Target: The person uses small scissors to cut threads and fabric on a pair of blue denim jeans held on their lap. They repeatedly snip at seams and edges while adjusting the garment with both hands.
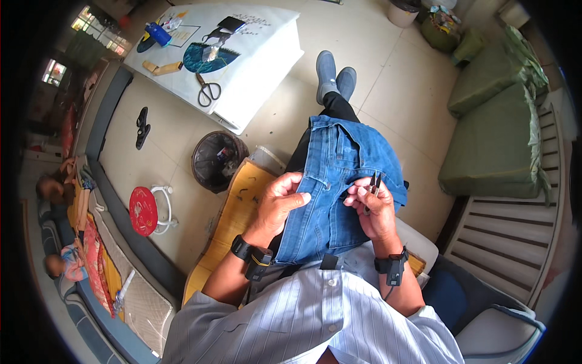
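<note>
Two hands work over a pair of blue jeans (pixel 339 182) spread across the person's lap. Left hand (pixel 277 203) is clenched on a fold of denim near the waistband, thumb pressed on top. Right hand (pixel 376 209) grips small thread snips (pixel 372 189), blades pointing up, just above the cloth. Nearby on the floor stands a dark wastebasket (pixel 217 161), and large scissors (pixel 208 91) lie on a white counter (pixel 267 67).

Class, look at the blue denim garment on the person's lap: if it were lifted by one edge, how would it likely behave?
The blue denim garment would probably flop and hang, since it already drapes in folds over the lap. It looks thick at the seams, so likely fairly heavy for cloth. The left hand pinches it easily, so it probably isn't slippery; the right hand holds small snips.
</note>
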`<state>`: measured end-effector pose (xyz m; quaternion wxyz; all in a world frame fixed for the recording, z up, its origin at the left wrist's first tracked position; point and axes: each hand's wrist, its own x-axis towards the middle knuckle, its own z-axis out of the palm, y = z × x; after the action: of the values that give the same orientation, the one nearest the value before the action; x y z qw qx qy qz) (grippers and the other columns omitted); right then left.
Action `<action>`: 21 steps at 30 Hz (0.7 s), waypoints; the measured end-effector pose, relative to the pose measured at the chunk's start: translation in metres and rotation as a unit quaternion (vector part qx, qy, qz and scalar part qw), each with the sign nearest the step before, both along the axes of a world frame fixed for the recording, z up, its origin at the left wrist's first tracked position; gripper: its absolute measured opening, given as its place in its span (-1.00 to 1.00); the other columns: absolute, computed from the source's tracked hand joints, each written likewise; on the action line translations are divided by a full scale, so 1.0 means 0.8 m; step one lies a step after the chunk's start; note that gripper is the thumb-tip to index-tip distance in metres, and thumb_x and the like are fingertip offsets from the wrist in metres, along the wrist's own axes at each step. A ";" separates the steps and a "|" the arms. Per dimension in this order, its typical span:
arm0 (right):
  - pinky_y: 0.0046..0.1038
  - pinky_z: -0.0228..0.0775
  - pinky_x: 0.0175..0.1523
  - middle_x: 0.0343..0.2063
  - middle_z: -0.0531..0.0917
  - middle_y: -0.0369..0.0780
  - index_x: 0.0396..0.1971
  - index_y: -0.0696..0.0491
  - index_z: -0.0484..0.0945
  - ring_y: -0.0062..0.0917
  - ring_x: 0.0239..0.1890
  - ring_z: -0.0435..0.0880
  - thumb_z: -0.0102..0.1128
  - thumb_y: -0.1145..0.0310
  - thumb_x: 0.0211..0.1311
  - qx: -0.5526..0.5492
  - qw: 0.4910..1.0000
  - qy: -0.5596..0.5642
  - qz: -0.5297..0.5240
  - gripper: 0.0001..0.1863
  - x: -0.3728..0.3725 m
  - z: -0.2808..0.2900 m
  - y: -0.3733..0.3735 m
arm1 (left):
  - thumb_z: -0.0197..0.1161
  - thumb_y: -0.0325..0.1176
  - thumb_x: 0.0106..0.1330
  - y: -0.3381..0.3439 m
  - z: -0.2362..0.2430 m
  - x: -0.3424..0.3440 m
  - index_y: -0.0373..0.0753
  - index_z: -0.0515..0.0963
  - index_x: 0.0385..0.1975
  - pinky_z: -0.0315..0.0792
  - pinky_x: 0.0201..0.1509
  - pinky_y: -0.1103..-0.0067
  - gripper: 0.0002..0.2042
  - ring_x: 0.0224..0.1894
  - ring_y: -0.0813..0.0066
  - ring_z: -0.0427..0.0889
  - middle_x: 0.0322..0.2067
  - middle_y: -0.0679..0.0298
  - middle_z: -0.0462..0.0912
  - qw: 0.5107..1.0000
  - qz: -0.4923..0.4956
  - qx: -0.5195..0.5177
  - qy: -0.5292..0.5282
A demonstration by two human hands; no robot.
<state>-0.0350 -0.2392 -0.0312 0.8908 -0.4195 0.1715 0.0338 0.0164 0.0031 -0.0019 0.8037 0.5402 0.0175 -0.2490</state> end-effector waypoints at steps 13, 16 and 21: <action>-0.60 0.35 -0.25 -0.26 0.58 -0.37 -0.09 0.13 0.65 -0.76 -0.33 0.44 0.53 0.48 0.25 -0.317 0.938 -0.086 0.112 -0.72 0.003 0.081 0.011 | 0.40 -0.57 0.26 -0.022 0.044 -0.023 -0.32 0.59 -0.16 0.33 -0.31 0.63 -0.81 -0.41 0.68 0.38 -0.39 0.41 0.43 0.929 -0.063 0.247 -0.267; -0.64 0.32 -0.28 -0.19 0.58 -0.36 -0.07 0.15 0.64 -0.77 -0.36 0.43 0.48 0.63 0.19 -0.372 0.914 -0.116 0.110 -0.69 0.003 0.077 0.021 | 0.38 -0.59 0.22 -0.021 0.041 -0.030 -0.33 0.60 -0.15 0.40 -0.30 0.53 -0.79 -0.40 0.50 0.48 -0.37 0.26 0.51 0.916 -0.078 0.257 -0.299; -0.63 0.44 -0.18 -0.22 0.66 -0.31 -0.07 0.17 0.65 -0.74 -0.26 0.58 0.30 0.69 0.25 -0.393 0.897 -0.144 0.140 -0.74 -0.003 0.051 0.023 | 0.38 -0.59 0.20 -0.020 0.031 -0.041 -0.34 0.60 -0.19 0.45 -0.27 0.47 -0.80 -0.39 0.40 0.57 -0.35 0.21 0.57 0.914 -0.094 0.276 -0.283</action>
<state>-0.0374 -0.2208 0.0092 0.6544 -0.7554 -0.0198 0.0272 -0.0164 -0.0128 0.0231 0.5668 0.7874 -0.1937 -0.1455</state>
